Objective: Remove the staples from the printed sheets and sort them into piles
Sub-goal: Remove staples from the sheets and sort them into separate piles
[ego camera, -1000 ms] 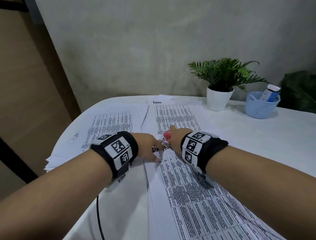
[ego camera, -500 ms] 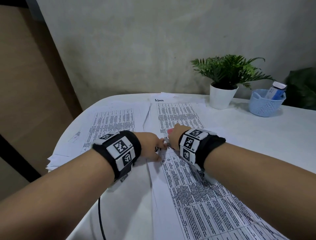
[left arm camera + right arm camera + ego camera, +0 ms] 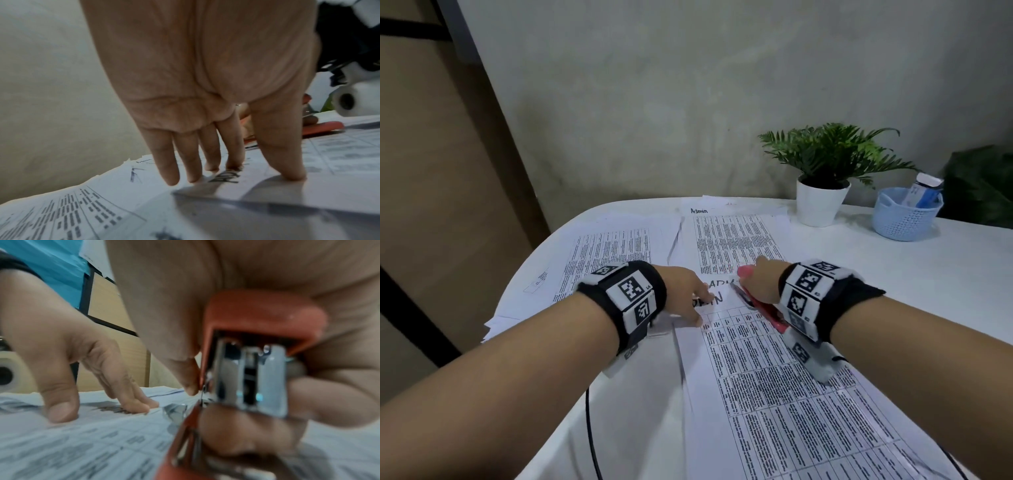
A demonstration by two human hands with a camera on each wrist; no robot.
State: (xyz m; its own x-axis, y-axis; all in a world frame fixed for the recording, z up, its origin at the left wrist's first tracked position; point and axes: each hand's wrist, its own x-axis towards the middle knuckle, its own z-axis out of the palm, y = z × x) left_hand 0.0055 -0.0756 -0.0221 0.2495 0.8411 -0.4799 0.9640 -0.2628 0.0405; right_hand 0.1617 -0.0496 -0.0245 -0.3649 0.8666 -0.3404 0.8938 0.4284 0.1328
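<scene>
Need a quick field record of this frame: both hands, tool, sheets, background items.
left hand: fingers straight, fingertips pressing the top printed sheet flat
right hand: grips a red stapler, metal end toward the sheet's top corner
staple: not discernible
other sheets: printed pile on the left, another behind the hands
table: white
background: potted plant; blue basket with a box in it

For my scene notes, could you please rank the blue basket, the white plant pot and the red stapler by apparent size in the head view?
1. blue basket
2. white plant pot, only slightly smaller, so unsure
3. red stapler, mostly hidden by the right hand
</scene>
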